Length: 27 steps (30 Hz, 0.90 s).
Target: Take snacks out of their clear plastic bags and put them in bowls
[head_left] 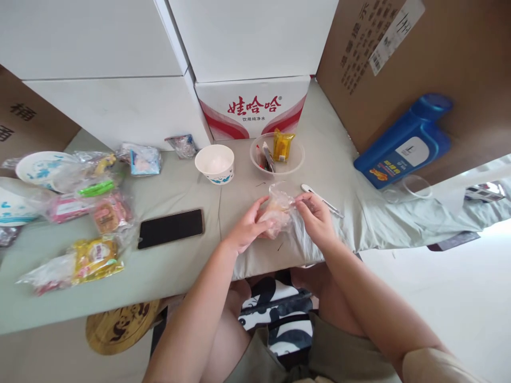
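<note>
Near the front edge of the cloth-covered table, my left hand is closed around a clear plastic bag with something pale inside that I cannot make out. Pinched at the bag's upper right edge are the fingers of my right hand. A slim white-handled tool, perhaps a utility knife, lies just beyond that hand. Behind the bag stands a clear round plastic bowl with a yellow packet and dark slim packets in it. A white paper bowl with blue print is to its left.
A black phone lies left of my hands. Several wrapped packets and paper bowls cover the left end. A blue bottle leans against a cardboard box at right. White boxes line the back.
</note>
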### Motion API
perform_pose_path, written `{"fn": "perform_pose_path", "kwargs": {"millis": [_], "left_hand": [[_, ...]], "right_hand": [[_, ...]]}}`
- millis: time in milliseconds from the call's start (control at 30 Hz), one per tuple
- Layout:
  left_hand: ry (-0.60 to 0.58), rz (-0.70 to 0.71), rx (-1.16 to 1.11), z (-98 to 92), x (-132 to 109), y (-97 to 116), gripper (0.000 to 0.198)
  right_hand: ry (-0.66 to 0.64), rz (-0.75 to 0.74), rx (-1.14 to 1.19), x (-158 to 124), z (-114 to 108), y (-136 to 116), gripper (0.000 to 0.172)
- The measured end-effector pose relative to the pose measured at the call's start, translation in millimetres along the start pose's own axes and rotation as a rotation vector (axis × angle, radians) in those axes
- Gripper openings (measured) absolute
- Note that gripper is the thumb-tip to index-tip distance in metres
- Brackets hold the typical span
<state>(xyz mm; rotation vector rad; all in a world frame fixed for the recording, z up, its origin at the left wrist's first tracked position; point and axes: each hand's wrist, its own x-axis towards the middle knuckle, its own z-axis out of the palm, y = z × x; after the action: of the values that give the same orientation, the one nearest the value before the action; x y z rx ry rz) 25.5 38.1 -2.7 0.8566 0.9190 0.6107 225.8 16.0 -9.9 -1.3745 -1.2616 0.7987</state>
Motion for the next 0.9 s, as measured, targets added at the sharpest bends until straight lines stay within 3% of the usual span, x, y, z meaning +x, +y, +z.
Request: {"fn": "perform_pose_path", "kwargs": {"millis": [100,200,267,367,433,600,700,800,900], "left_hand": [[0.087,0.04,0.008,2.4,3.5,-5.5,0.068],[0.116,0.105,0.011,3.7,5.3,-8.2,0.055],[0.15,0.156,0.015,3.8,3.8,-8.3,0.058],[0.137,0.188,0.012,2.8,-1.7,-7.0,0.08],[0.105,0.213,0.011,1.9,-5.1,-5.8,0.084],[0.044,0.201,-0.142,0.7,-4.5,-1.7,0.044],[0.065,0.19,-0.336,0.8,0.1,1.8,0.05],[0.156,0.23,-0.325,0.0,4.9,4.2,0.048],[0.199,0.243,-0.232,-1.1,9.2,4.2,0.043]], "right_hand": [[0.01,-0.155,-0.016,-7.4,5.8,-4.6,0.014],[-0.079,-0.26,-0.072,-13.8,12.5,-5.7,0.01],[-0.145,-0.287,-0.161,-16.3,17.0,-3.6,0.019],[-0.204,-0.339,-0.268,-16.5,23.2,2.9,0.041],[-0.239,-0.4,-0.299,-15.3,27.0,7.8,0.043],[-0.263,-0.522,-0.376,-14.1,31.9,16.1,0.049],[-0.224,-0.58,-0.417,-10.8,21.9,18.8,0.048],[-0.042,-0.487,-0.562,-0.3,-2.4,23.9,0.038],[0.102,-0.247,-0.772,13.5,-29.6,31.9,0.042]]}}
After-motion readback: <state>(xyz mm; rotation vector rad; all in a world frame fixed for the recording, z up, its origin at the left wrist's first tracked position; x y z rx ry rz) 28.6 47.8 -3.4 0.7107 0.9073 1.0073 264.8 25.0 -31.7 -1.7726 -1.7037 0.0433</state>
